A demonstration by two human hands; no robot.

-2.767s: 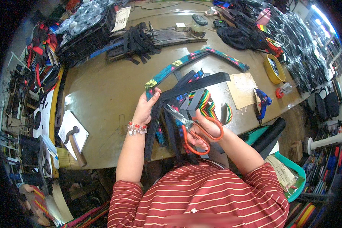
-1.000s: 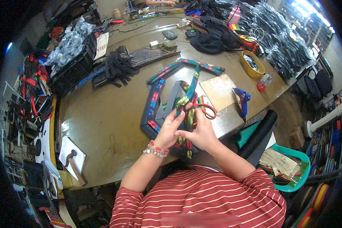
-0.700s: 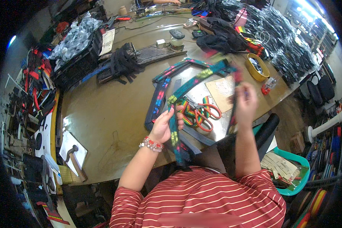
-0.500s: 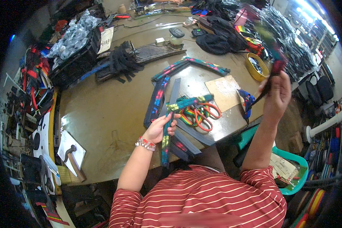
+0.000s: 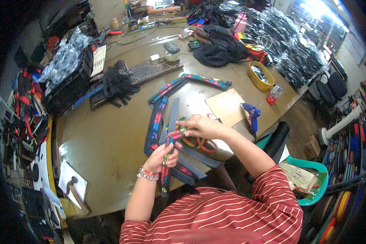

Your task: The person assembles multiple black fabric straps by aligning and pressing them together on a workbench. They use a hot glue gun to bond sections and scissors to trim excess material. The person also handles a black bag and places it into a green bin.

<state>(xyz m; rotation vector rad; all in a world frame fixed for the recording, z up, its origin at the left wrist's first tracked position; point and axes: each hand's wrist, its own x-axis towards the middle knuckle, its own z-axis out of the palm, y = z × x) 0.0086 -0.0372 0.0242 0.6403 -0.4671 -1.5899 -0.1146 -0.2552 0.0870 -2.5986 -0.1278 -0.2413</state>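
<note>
Currently we work at the large olive-brown workbench (image 5: 110, 142), which carries everything named below. Across its middle lies a row of long dark webbing straps with multicoloured woven pattern (image 5: 160, 110), bent into an angle whose far arm ends near a flat sheet of brown cardboard (image 5: 225, 106). A bundle of black straps (image 5: 118, 83) rests further back, and a round yellow tub (image 5: 261, 76) stands toward the right edge. A blue hot-glue gun (image 5: 252, 116) lies just beside the cardboard.

The work piece is a short strip of multicoloured patterned webbing (image 5: 166, 162), held above the near edge of the bench, running from the upper hand down past the lower one. Our left hand (image 5: 163, 156) is clenched around its middle, wrist bearing a beaded bracelet (image 5: 147, 174). Our right hand (image 5: 203, 127) rests on the strip's upper end, fingers curled over it; we cannot tell whether they pinch it or merely press it down. Orange-handled scissors (image 5: 205, 144) lie on the bench under the right forearm, untouched.

We judge the step in hand to be aligning or folding the strip's upper end. The next move calls for a steady left-hand hold while the right hand sets that end squarely, keeping the pattern faces matched.
</note>
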